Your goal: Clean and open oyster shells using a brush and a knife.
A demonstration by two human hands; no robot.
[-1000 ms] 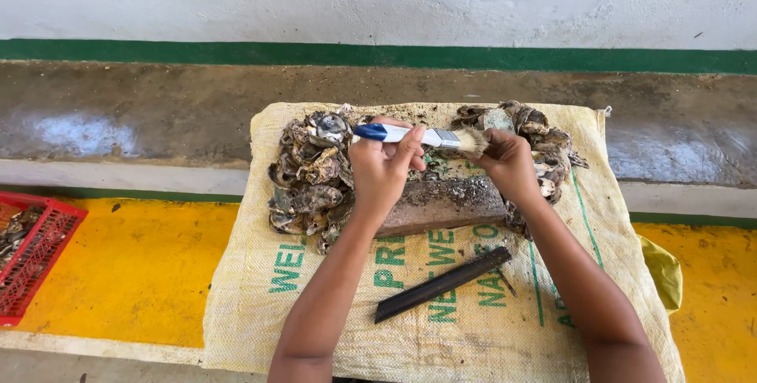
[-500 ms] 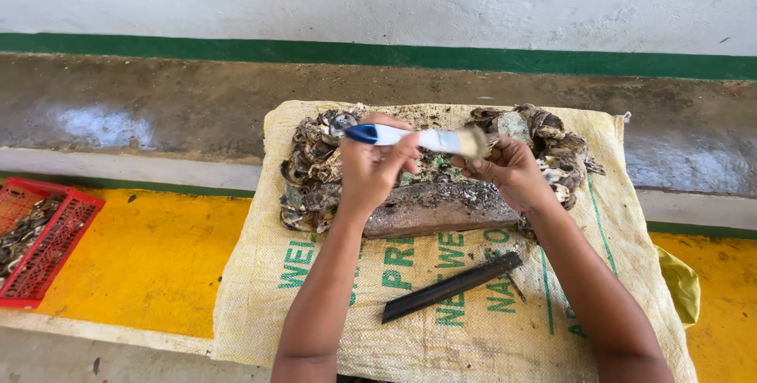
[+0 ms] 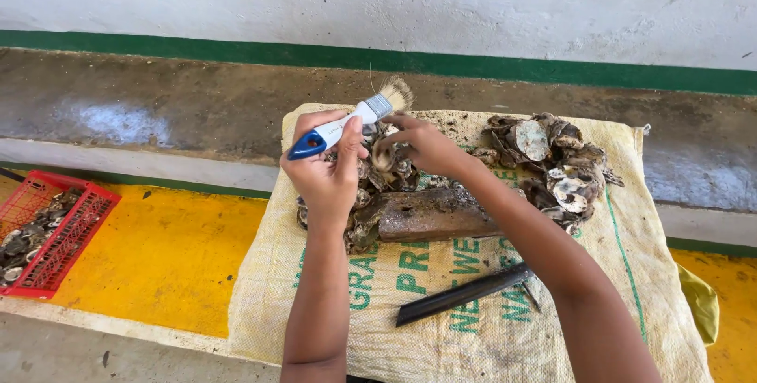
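My left hand (image 3: pixel 327 174) grips a paint brush (image 3: pixel 349 126) with a blue and white handle and pale bristles, tilted up to the right. My right hand (image 3: pixel 419 146) reaches into the left pile of oyster shells (image 3: pixel 371 186) and pinches a shell there, just below the bristles. Both hands hover over a wooden block (image 3: pixel 438 213) lying on a woven sack (image 3: pixel 473 320).
A second pile of oyster shells (image 3: pixel 556 166) lies on the sack's right side. A dark flat blade (image 3: pixel 461 295) rests on the sack below the block. A red plastic basket (image 3: pixel 49 233) with shells stands at left on the yellow floor. A grey ledge runs behind.
The brush has swung from lying level between both hands to pointing up and right in my left hand alone. My right hand let go of the bristle end and moved left onto the shell pile.
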